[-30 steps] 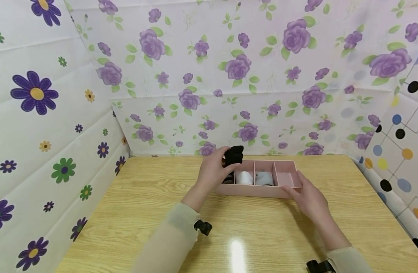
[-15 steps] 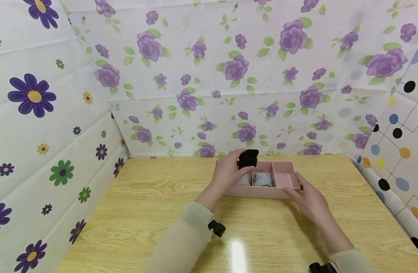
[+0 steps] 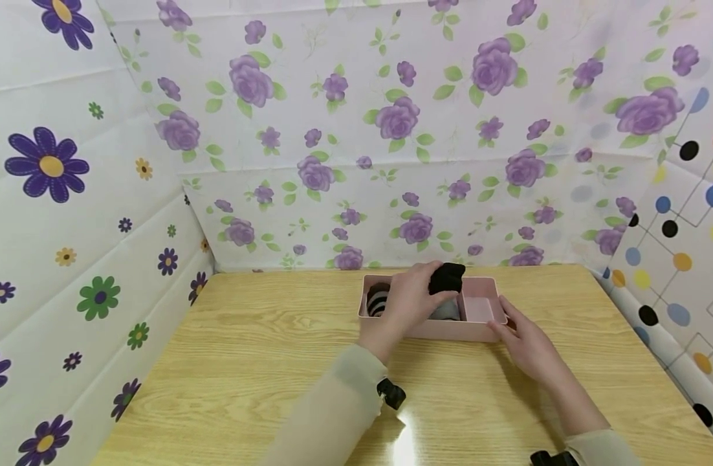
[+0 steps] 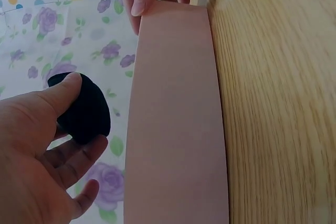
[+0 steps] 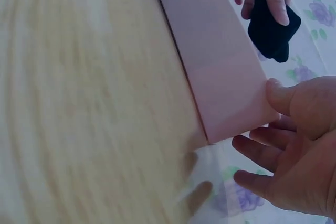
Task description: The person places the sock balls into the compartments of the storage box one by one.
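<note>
My left hand pinches a folded black sock between thumb and fingers, above the pink divided box. In the left wrist view, the black sock shows beside the box's long wall, apart from it. My right hand holds the box's right end, its thumb at the front corner and its fingers around the end wall, as the right wrist view also shows. A black-and-white striped sock lies in the leftmost compartment, and a grey sock sits under the held one. My left hand hides the compartment between them.
The box stands on a wood-grain table near its back edge. Behind hangs a white cloth with purple roses. Patterned cloths also line the left and right sides. The rightmost compartment shows its bare pink floor.
My left hand has carried the black sock rightward along the box, from the left compartments to above the grey sock. The striped sock has come into view. My right hand stays at the box's end.
</note>
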### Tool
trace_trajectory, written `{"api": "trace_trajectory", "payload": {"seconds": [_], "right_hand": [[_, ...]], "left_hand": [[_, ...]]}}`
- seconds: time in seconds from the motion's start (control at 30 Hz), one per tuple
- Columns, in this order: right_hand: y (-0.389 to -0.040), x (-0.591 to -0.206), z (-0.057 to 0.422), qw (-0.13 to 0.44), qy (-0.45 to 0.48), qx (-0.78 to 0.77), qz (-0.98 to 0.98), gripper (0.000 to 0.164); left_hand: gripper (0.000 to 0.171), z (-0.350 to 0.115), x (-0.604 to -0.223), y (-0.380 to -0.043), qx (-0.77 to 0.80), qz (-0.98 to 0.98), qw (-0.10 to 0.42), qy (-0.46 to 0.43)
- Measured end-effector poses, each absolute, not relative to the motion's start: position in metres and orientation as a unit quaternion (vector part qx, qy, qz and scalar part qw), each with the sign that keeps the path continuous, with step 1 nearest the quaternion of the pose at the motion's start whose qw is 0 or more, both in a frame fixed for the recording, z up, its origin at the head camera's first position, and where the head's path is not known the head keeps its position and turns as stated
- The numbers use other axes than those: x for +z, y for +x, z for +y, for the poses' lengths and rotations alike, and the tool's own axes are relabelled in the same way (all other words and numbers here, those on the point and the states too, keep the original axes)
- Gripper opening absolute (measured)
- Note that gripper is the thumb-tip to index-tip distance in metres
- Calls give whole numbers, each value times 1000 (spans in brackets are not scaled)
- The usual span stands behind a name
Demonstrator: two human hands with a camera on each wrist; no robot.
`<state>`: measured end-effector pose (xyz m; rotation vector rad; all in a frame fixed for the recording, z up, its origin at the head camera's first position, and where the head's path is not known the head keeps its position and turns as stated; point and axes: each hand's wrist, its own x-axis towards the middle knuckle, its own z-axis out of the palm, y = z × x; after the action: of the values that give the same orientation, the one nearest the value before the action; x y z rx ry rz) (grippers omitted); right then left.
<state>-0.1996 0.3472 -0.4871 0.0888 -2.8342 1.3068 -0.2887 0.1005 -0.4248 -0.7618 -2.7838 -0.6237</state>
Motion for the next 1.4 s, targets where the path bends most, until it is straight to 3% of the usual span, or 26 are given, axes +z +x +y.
{"api": "trace_trajectory", "payload": {"seconds": [0.73,1.07,1.4], "right_hand": [[-195,-485,352,-15,39,433,-900,78],[-195,-485,352,-18,34,430,-902,81],[-198,-484,351,-22,31,432,-901,79]], "left_hand": [[71,140,-439,-279,-171,-948,67,-258],[72,145,-444,-279,-167,-949,68,-261],[77,144,-443,-278,-208,-937,35,-278]]}}
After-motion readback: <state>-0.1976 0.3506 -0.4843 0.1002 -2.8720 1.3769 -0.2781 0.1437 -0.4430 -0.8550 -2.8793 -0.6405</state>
